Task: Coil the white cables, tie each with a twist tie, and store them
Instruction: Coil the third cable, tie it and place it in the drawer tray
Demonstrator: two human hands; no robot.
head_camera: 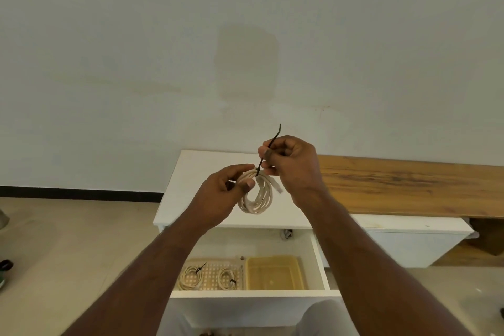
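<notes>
The coiled white cable (256, 196) hangs in the air above the white worktop (191, 185). The left hand (226, 194) pinches its loops together, and the right hand (289, 163) pinches the black twist tie (268, 150) wrapped round the top. The cable looks light, springy and best held beside the tie. Whether the tie is fully twisted is hidden by fingers.

Nothing legible before me: no lettering, label, brand, number or sign can be read on anything I can see from here.
</notes>
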